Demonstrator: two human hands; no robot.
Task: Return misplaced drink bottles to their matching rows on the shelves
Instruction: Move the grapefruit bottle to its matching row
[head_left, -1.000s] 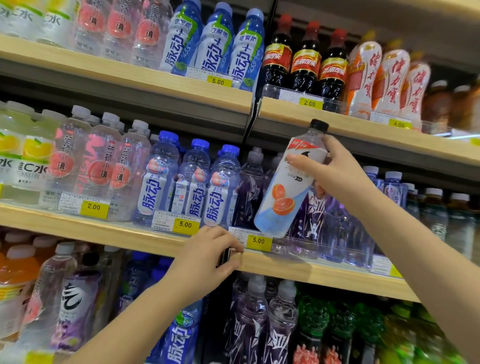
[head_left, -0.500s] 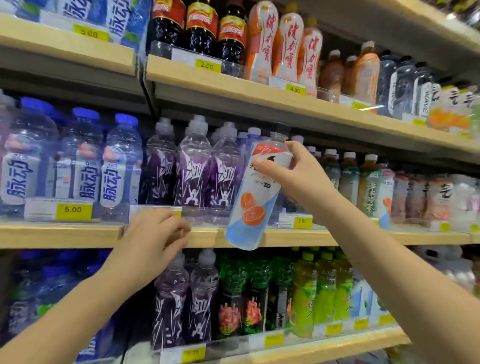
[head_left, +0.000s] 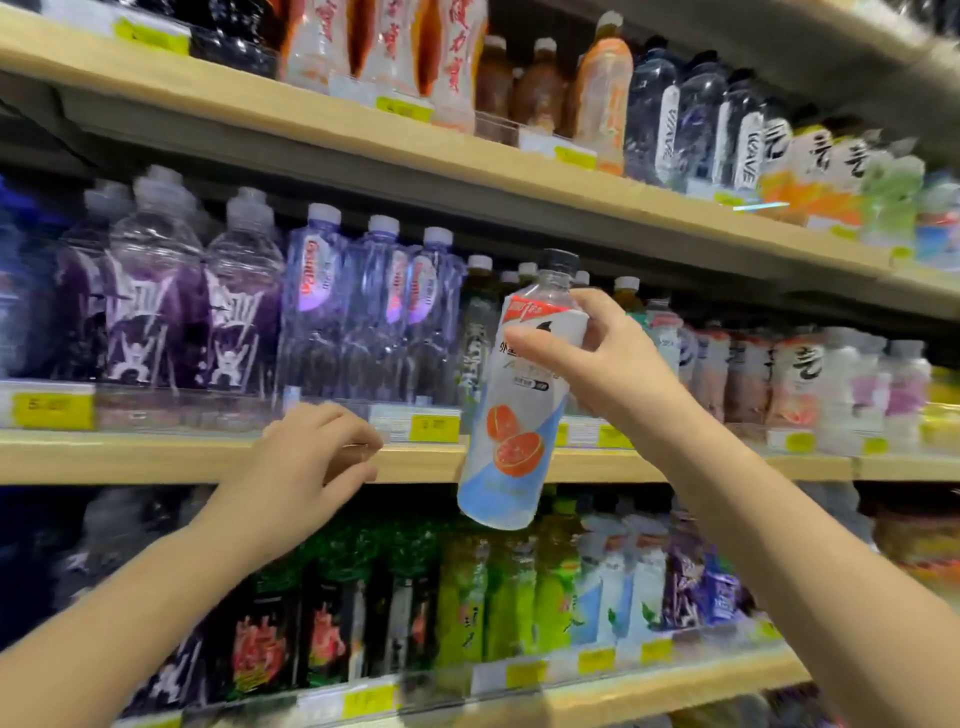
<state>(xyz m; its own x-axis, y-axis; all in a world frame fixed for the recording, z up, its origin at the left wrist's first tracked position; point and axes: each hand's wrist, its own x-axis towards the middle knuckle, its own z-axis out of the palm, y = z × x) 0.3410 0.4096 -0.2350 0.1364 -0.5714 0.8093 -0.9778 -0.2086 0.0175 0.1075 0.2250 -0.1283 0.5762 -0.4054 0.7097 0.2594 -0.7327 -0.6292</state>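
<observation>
While gripped near its neck by the right hand (head_left: 597, 364), grapefruit bottle (head_left: 511, 415) tilted in the air before the middle shelf (head_left: 156, 457), base leaning left and down.

Black cap up, white and pale blue label with orange fruit slices. Behind it, rows of clear bottles (head_left: 374, 312) and purple-labelled bottles (head_left: 156, 312). Left hand (head_left: 306, 467) empty, fingers loosely curled, at the shelf's front edge by a yellow price tag (head_left: 434, 428). Green bottles (head_left: 488, 597) on the shelf below.

middle shelf (head_left: 156, 457) packed with bottle rows, open air in front, upper shelf (head_left: 467, 161) close overhead
</observation>
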